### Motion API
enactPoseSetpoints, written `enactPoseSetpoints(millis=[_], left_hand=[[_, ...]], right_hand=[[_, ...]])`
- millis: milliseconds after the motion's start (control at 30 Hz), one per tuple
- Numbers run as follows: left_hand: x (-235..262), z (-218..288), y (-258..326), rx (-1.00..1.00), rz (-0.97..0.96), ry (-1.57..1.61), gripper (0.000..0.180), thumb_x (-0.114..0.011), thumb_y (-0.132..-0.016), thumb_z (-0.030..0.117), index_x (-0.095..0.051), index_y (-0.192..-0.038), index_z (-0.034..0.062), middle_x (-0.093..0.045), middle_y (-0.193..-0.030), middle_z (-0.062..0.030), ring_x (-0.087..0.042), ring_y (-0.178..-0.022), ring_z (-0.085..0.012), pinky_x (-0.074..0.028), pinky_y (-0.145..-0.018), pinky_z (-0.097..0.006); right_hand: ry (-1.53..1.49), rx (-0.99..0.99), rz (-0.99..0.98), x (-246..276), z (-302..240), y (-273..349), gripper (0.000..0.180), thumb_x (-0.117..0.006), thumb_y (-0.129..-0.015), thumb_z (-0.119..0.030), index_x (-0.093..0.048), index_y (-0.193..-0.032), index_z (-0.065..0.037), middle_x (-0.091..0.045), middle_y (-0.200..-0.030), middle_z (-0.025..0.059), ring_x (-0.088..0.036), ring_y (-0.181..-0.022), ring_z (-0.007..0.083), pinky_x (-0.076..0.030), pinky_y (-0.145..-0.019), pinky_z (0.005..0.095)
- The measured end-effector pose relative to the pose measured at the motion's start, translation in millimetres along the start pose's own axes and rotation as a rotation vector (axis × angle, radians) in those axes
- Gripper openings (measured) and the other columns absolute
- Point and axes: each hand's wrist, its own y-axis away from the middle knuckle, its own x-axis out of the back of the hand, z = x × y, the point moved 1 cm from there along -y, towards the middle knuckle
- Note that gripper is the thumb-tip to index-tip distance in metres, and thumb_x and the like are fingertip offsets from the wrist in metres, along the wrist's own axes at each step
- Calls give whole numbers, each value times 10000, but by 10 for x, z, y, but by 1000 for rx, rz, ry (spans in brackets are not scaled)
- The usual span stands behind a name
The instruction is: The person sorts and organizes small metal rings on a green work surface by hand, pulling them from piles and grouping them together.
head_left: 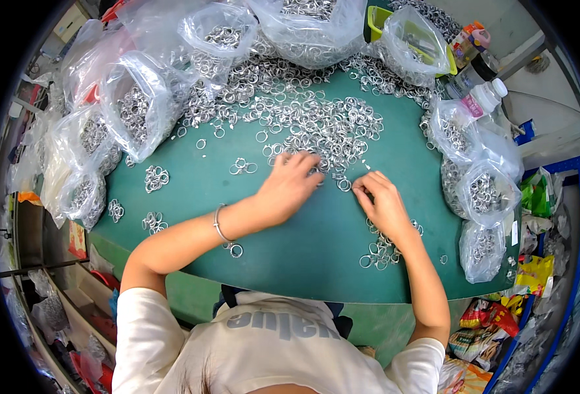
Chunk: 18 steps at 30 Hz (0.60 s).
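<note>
A wide heap of small silver metal rings (323, 121) covers the far half of a green table (303, 243). My left hand (290, 184) lies flat at the heap's near edge, fingers spread over the rings; a thin bracelet (219, 223) circles its wrist. My right hand (382, 200) rests just right of it, fingers curled and pinched together on a metal ring at the fingertips. A small cluster of rings (382, 249) lies under my right forearm.
Clear plastic bags of rings stand along the left (136, 108), the back (313, 26) and the right (487, 190). Little ring clusters (155, 177) dot the left side. A plastic bottle (480, 98) and a green basket (376, 16) stand at the back right.
</note>
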Motion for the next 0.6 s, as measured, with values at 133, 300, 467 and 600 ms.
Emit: enactPoseSetpoints(millis=[133,300,467,600], left_hand=[[116,-70,6,71,50,-84,247,-632,-783,65,-614,-1030,67,-490,-1210,-126,-446,-1146,-318,-324,-943,-448],[130,-66,-9,149,70,-164,317,-635,-772,47,-591,-1086,60,-487,-1209,-132,-437,-1161,-324,-323,-946,-463],[200,118,3,167,103,-42,415,-644,-765,43,-548,-1168,73,-490,-1200,-125,-447,-1145,-315,-335,-935,-443],[28,211,-115,42,9,58,398,-654,-775,62,-544,-1159,64,-516,-1108,-88,-492,-1002,-244,-353,-811,-374]], right_hand=[[-52,43,135,44,-170,-43,120,-634,-785,-26,-568,-885,-16,-566,-883,117,-549,-880,319,-452,-792,416],[105,90,147,-62,-142,-56,111,-615,-795,-6,-565,-894,-7,-570,-852,132,-559,-828,320,-465,-745,418],[-138,-242,7,96,-39,22,178,-627,-788,-7,-554,-950,-11,-561,-905,139,-563,-795,325,-473,-708,424],[-50,-97,138,60,-165,-28,226,-653,-769,-9,-545,-968,0,-565,-898,135,-566,-805,311,-479,-709,389]])
